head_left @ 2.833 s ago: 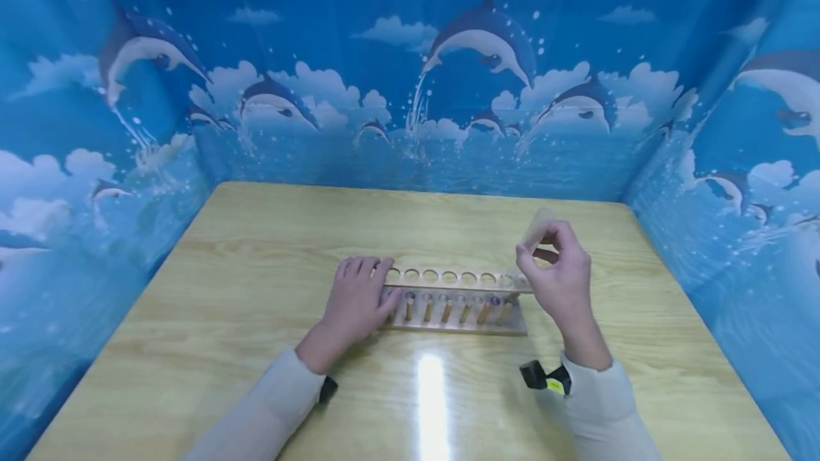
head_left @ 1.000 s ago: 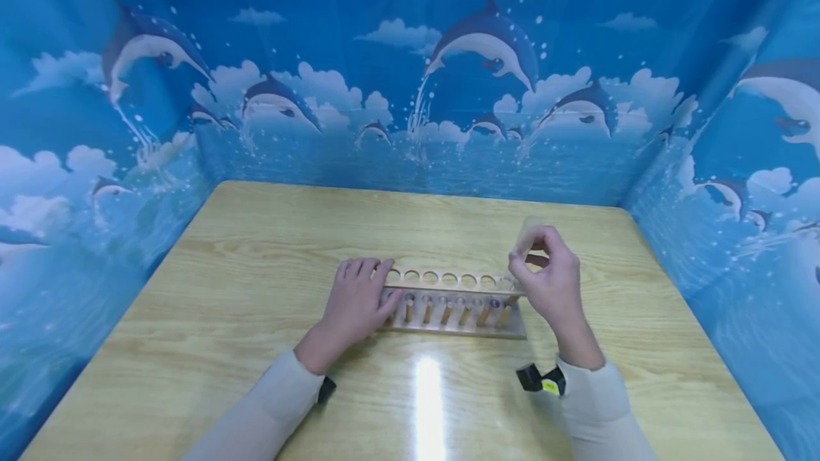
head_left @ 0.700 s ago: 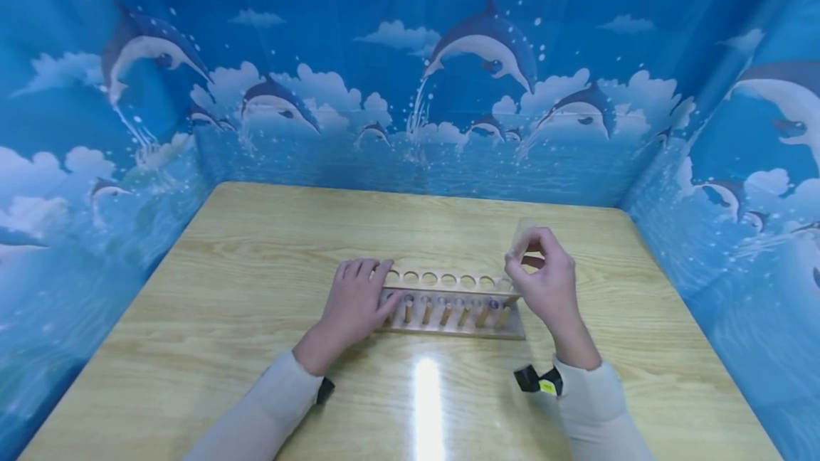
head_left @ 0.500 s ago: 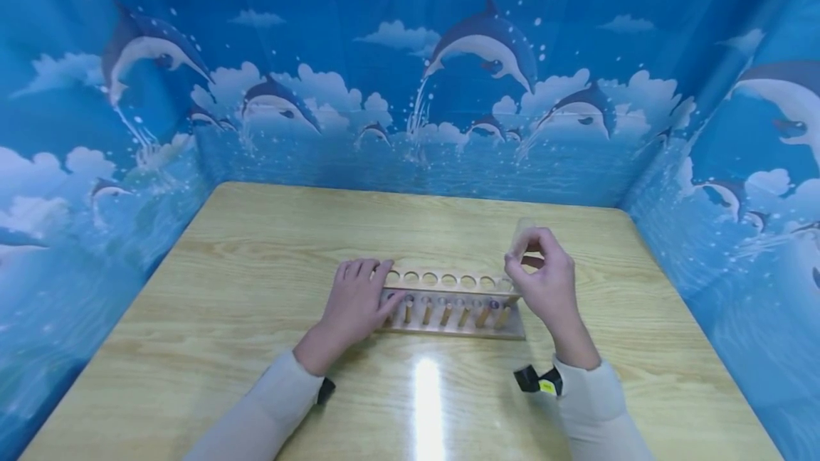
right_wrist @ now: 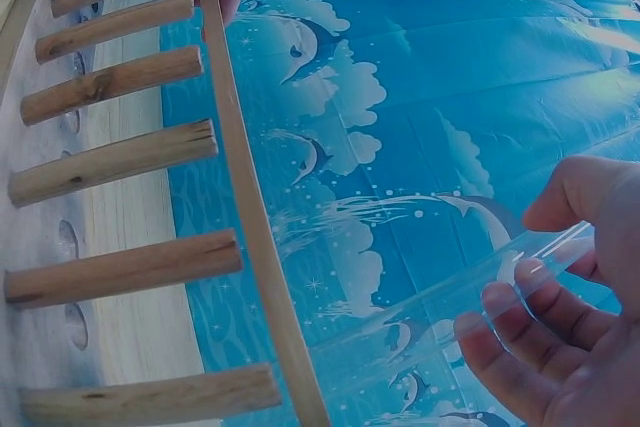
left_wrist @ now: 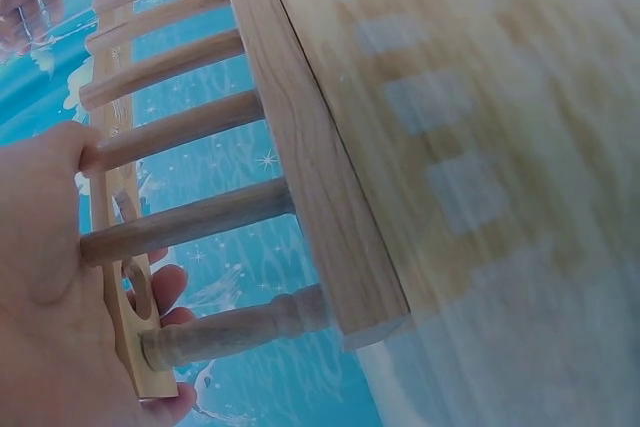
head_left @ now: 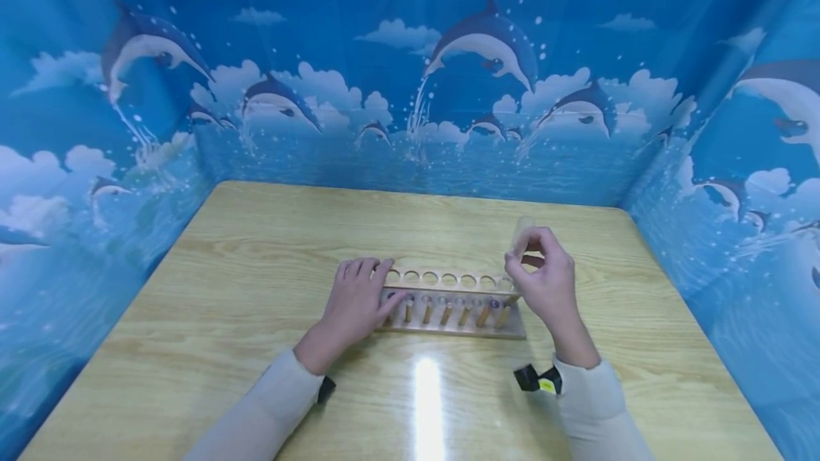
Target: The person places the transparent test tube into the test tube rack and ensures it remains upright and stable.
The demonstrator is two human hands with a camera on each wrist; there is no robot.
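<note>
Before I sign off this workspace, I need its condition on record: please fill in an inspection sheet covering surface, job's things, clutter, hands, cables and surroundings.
Surface: wood-grain table, with a bright reflection near the front.
Job's things: wooden rack with a row of pegs, standing on the table; clear tube, tilted; whether its lower end enters the rack, I cannot tell.
Clutter: nothing seen.
Hands: left hand grips the rack's left end; right hand holds the tube.
Cables: nothing seen.
Surroundings: blue dolphin-print sheets behind the table and on both sides.

No readable text, labels or numbers
</note>
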